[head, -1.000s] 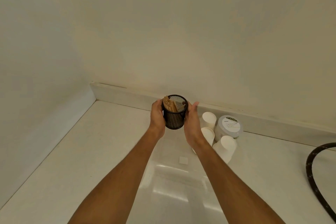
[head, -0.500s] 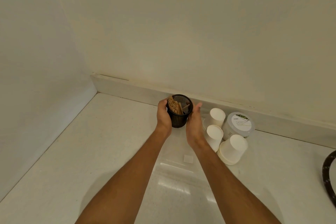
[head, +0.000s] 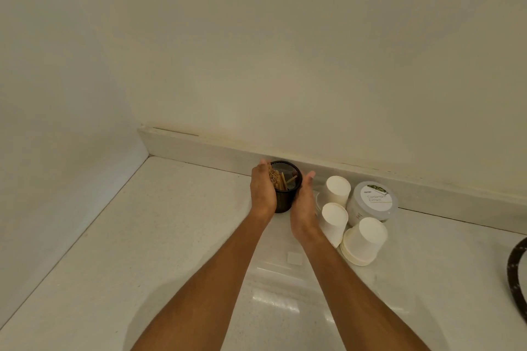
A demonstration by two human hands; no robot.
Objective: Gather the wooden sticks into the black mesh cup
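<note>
Cup: I see the black mesh cup (head: 285, 189) standing upright on the white counter (head: 159, 236), close against the low ledge (head: 199, 148) at the foot of the back wall. A second ago I had it lifted clear of the counter between both hands; half a second ago it was lower and nearer the ledge; now its base looks to be down.

Sticks: the wooden sticks (head: 278, 179) are inside the cup, leaning toward its left side, tips near the rim. I see no loose stick on the counter around the cup.

Left hand: my left hand (head: 263, 192) wraps the cup's left wall, fingers curled round the far side, so it grips the cup.

Right hand: my right hand (head: 303, 202) lies along the cup's right side with the fingers straight; over the last second they have opened out. Whether the palm touches the mesh I cannot tell, as the hand hides the line of contact.

Neighbours: just right of the cup stand three upturned white paper cups (head: 336, 189), and beyond them a lidded tub (head: 373, 201). A dark hose (head: 516, 279) curves well to the right.

Meaning: I judge the gathering done and the set-down nearly finished. What remains is to let go without tipping the cup toward the paper cups.
</note>
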